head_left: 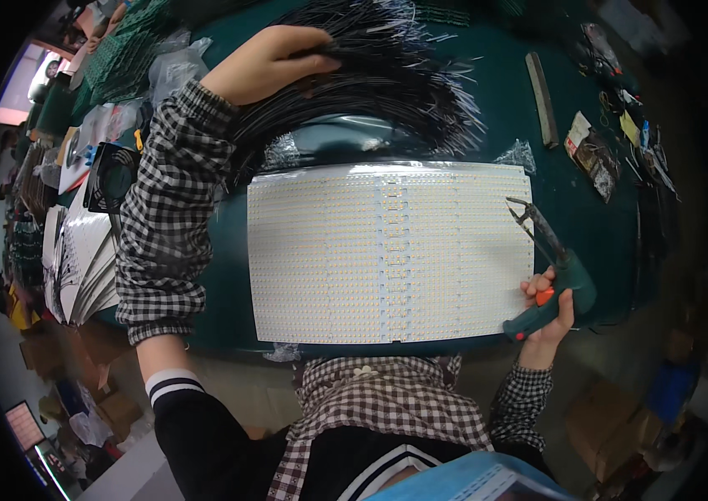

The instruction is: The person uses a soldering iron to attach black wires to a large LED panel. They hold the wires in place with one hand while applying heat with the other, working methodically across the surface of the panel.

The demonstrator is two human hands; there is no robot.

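My left hand [274, 65] reaches over a big bundle of thin black wires [370, 63] with pale ends at the far side of the table. Its thumb and forefinger close on some wires; the other fingers are mostly hidden. My right hand [548, 321] grips a green soldering gun [578, 284] with an orange-red trigger. The gun's bent tip hangs over the right part of a white LED circuit board panel [320, 259]. Rows of small yellowish LEDs cover this panel, and a column of bluish pads runs down its middle. It lies flat in front of me.
A small black fan [111, 177] and a stack of white sheets [86, 259] stand at the left. Clear plastic bags [178, 63] lie at the far left. On the right are a narrow grey bar [542, 100], a bag of dark small parts [594, 159] and hand tools [656, 159].
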